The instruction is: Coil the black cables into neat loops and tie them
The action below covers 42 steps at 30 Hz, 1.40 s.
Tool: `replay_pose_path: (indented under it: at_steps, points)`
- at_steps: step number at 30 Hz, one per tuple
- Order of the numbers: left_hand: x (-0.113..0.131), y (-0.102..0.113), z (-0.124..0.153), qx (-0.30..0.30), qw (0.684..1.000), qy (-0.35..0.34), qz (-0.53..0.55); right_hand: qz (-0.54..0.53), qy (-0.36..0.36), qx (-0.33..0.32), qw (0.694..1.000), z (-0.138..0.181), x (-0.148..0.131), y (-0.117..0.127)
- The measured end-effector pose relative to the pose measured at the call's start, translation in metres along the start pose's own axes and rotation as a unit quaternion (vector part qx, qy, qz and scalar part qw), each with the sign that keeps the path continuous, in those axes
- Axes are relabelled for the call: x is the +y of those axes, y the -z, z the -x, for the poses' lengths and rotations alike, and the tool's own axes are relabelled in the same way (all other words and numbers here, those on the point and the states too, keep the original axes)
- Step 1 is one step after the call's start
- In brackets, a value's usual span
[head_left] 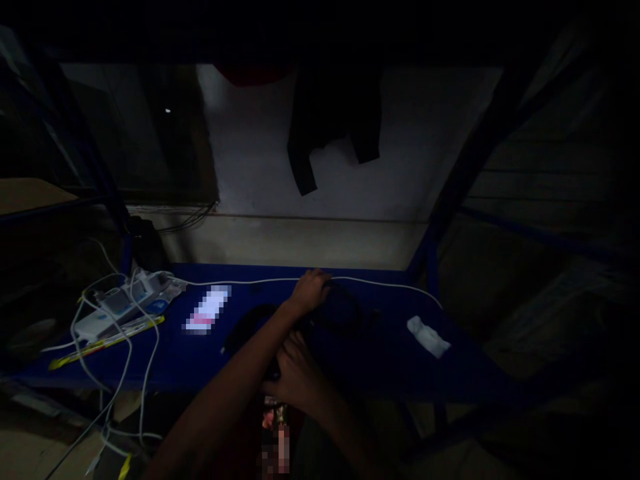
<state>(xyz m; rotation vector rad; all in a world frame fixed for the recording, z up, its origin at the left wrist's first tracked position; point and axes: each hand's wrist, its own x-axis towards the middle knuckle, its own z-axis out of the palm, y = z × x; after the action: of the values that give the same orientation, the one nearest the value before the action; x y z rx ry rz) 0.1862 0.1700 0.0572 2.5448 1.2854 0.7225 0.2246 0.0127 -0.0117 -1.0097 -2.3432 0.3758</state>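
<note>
The scene is very dark. My left hand (pixel 310 290) reaches across the blue table (pixel 200 360) and rests with curled fingers on a black, tangled-looking object (pixel 345 308) near the table's back edge. My right hand (pixel 295 377) is closer to me at the front edge. Its fingers are closed round a dark thing I cannot make out. The black object seems to run from one hand to the other, but the darkness hides its shape.
A white power strip (pixel 120 303) with several white cables lies at the table's left end, with a yellow ruler (pixel 105 340) beside it. A white cable (pixel 380 281) runs along the back edge. A crumpled white item (pixel 427 335) lies at the right. A dark garment (pixel 330 127) hangs on the wall.
</note>
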Motion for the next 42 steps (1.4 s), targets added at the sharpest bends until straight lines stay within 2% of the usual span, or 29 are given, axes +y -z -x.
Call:
replay_pose_path:
  at_steps: [3, 7, 14, 18, 23, 28, 31, 33, 35, 36, 38, 40, 42]
  points:
    - [-0.016, -0.022, -0.013, -0.019, 1.0, -0.003, -0.003, -0.013, 0.004, -0.013, 1.0, 0.006, 0.007, 0.005]
    - [-0.027, -0.035, -0.017, -0.013, 1.0, 0.011, 0.001, -0.034, 0.0, -0.016, 0.999, 0.011, 0.01, 0.009]
    - [-0.035, -0.044, -0.025, 0.035, 0.999, 0.028, 0.023, -0.046, -0.007, -0.004, 0.999, 0.012, 0.011, 0.004]
    - [-0.037, -0.049, -0.024, 0.039, 0.998, 0.031, 0.031, -0.056, -0.007, 0.002, 0.998, 0.011, 0.011, 0.005]
    - [-0.04, -0.054, -0.021, 0.032, 0.998, 0.045, 0.036, -0.084, 0.01, 0.03, 0.996, 0.01, 0.001, 0.016]
    - [-0.04, -0.055, -0.017, 0.029, 0.997, 0.058, 0.043, -0.138, 0.065, 0.078, 0.985, 0.016, -0.003, 0.032]
    - [-0.04, -0.055, -0.016, 0.02, 0.996, 0.062, 0.054, -0.16, 0.069, 0.182, 0.968, 0.011, 0.024, 0.057]
    - [-0.041, -0.056, -0.016, 0.012, 0.996, 0.062, 0.064, -0.126, 0.009, 0.259, 0.958, -0.002, 0.06, 0.083]
    - [-0.043, -0.057, -0.017, 0.012, 0.996, 0.059, 0.072, -0.062, -0.066, 0.306, 0.948, -0.022, 0.105, 0.11]
    - [-0.044, -0.058, -0.018, 0.015, 0.995, 0.058, 0.075, -0.044, -0.087, 0.296, 0.95, -0.033, 0.128, 0.12]
    - [-0.045, -0.06, -0.019, 0.023, 0.995, 0.058, 0.078, -0.069, -0.13, 0.22, 0.964, -0.051, 0.172, 0.133]
    - [-0.045, -0.062, -0.02, 0.027, 0.995, 0.057, 0.081, -0.128, -0.171, 0.129, 0.968, -0.062, 0.207, 0.135]
    - [-0.046, -0.063, -0.02, 0.028, 0.995, 0.057, 0.083, -0.164, -0.192, 0.07, 0.965, -0.066, 0.229, 0.129]
